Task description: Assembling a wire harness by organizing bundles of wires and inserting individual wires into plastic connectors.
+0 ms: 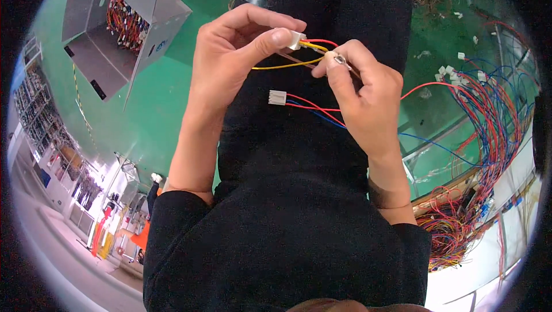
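Observation:
Above my lap, my left hand (227, 53) pinches a white plastic connector (296, 40) between thumb and fingers. Red and yellow wires (313, 45) run out of it toward my right hand (368, 85). The right thumb and forefinger are closed on these wires, and a small shiny metal piece (339, 59) shows at the fingertips; I cannot tell exactly what it is. A yellow wire also loops back below my left hand. Lower down, a second white connector (277, 97) with red and blue wires lies over my dark clothing, its wires passing beneath my right hand.
At the upper left, an open grey box (103, 53) holds many bundled wires. On the right, a bunch of red and blue wires (489, 93) with white connectors hangs over a frame, and a tangled wire pile (451, 237) lies below. Scraps litter the green floor (190, 36).

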Action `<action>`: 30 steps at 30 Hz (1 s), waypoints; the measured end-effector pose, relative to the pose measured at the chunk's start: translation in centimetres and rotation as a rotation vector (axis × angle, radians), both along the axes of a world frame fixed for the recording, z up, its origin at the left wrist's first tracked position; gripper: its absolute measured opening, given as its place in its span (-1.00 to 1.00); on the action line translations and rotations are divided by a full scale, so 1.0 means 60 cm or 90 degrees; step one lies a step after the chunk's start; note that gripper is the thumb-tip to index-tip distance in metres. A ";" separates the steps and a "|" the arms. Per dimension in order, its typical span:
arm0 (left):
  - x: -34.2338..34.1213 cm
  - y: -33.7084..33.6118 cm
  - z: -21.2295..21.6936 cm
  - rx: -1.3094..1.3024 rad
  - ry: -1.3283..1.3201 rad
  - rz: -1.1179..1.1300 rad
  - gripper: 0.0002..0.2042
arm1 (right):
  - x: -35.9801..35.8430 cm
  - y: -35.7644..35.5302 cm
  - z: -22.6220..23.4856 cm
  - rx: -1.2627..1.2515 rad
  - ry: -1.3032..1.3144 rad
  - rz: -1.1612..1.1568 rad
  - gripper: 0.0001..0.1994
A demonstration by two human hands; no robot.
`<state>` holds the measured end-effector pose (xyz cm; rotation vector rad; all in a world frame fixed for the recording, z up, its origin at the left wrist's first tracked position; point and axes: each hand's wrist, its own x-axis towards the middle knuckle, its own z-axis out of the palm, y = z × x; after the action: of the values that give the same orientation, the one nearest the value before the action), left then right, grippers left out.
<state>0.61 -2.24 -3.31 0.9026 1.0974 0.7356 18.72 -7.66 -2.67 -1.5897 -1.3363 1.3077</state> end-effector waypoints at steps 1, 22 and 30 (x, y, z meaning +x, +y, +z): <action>0.000 0.000 0.001 0.000 0.001 0.001 -0.86 | 0.001 0.001 0.003 0.050 -0.074 0.020 -0.87; 0.039 -0.009 -0.007 -0.024 0.056 -0.007 -0.88 | 0.012 0.007 -0.034 -0.029 0.094 0.018 -0.74; -0.019 -0.048 0.004 0.448 0.433 -0.183 -0.66 | 0.088 0.030 -0.025 0.025 -0.008 -0.156 -0.64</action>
<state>-0.50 -5.14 -3.08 1.9697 1.2634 0.5846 23.98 -5.86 -4.19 -1.6768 -1.1274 1.1174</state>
